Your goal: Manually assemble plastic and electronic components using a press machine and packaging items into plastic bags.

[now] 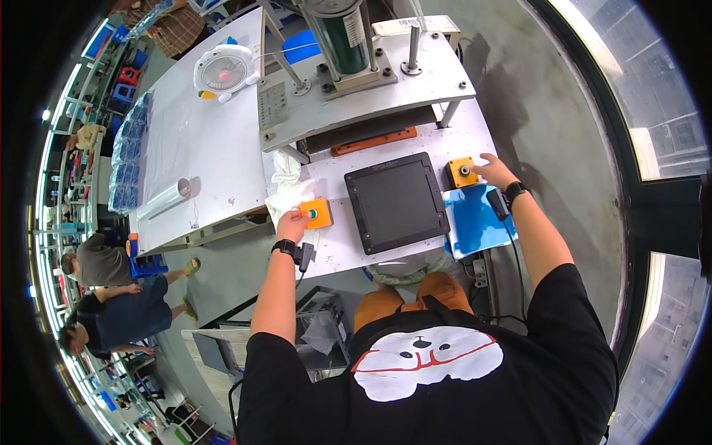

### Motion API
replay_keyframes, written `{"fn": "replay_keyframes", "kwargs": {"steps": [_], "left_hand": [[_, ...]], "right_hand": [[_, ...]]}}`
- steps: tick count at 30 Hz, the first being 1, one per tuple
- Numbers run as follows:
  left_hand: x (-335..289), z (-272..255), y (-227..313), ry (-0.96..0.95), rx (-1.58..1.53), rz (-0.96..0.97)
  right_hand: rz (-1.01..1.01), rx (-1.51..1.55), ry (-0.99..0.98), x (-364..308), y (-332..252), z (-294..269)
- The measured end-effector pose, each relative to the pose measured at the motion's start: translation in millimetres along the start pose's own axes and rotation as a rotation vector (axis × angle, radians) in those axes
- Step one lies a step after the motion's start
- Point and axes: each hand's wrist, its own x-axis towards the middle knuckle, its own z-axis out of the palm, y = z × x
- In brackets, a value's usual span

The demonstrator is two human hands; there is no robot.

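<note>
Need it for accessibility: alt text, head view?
Left hand at a yellow box with a green button, right hand at another yellow box. Between them, a black rectangular tray on a white table; beyond, a metal press.

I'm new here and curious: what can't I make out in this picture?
Head view:
Whether the left hand pushes the green button: too small to tell.
The green cylinder's upper end: cut off by the top edge.
The label's print: too small.
Any seat: the black shirt would hide it.
</note>
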Motion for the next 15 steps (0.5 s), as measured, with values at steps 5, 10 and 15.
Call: {"fn": "replay_keyframes", "kwargs": {"steps": [5, 10, 15], "left_hand": [[2.0, -10.2, 39.8, -0.073, 0.101, -0.179], [7.3, -16.2, 49.4, -0.206, 0.237, -0.189], [13.4, -12.7, 51.2, -0.212, 0.327, -0.168]], "right_hand": [[0.037, -0.064, -0.105, -2.4, -22.9, 2.2], [0.071, -0.106, -0.127, -10.2, -42.7, -2.7], [0.042, -0.168, -0.106, -3.0, -37.6, 0.6]]}}
